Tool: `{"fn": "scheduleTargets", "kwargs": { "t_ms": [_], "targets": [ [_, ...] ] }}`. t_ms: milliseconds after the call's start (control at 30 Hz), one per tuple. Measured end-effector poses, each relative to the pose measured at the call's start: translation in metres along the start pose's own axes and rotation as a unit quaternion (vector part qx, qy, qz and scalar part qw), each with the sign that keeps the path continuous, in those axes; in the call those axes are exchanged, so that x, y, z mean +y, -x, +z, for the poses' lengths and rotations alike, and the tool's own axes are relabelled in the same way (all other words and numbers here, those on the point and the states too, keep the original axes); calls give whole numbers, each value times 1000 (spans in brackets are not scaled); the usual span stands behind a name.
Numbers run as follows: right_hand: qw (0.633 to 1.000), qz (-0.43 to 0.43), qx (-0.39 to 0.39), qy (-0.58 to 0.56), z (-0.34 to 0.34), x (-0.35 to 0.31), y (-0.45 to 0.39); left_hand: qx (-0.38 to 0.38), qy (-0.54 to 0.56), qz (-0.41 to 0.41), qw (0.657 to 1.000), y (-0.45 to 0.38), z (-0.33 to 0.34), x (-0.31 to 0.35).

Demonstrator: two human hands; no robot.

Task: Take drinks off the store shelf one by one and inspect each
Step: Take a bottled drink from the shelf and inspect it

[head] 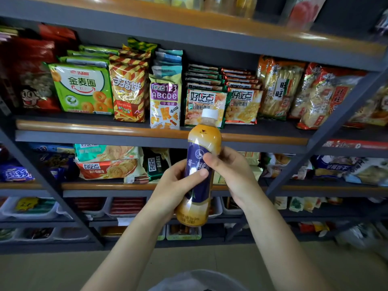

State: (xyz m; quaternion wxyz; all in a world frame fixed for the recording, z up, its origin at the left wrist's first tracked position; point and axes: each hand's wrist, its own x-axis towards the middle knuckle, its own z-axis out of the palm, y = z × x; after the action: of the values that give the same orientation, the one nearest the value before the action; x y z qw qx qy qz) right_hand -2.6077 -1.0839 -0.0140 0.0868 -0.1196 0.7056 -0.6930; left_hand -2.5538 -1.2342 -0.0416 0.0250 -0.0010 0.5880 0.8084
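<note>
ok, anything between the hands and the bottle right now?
Nothing visible. Both hands already hold the bottle in front of the shelves: the left hand wraps its lower half with the thumb across the purple label, and the right hand grips the middle from the other side. The white cap is on.

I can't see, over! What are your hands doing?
Left hand and right hand both grip the bottle. Held upright, cap on. Nothing blocking.

Grey shelf unit with wood-trimmed edges, snack packets standing in rows
</note>
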Motion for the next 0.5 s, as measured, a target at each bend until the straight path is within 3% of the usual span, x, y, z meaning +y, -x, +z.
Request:
{"fn": "scheduleTargets", "kwargs": {
  "t_ms": [167, 333, 433, 500],
  "targets": [
    [1000, 1, 15, 20, 1, 0, -2, 38, 34, 21, 998, 0, -2, -1],
    [995, 57, -63, 57, 1, -4, 6, 85, 133, -25, 987, 0, 1, 11],
    [981, 129, -141, 22, 13, 6, 15, 130, 209, -55, 968, -4, 6, 15],
    [979, 147, -142, -6, 23, 8, 20, 153, 209, -53, 964, -6, 6, 14]
  ]
}}
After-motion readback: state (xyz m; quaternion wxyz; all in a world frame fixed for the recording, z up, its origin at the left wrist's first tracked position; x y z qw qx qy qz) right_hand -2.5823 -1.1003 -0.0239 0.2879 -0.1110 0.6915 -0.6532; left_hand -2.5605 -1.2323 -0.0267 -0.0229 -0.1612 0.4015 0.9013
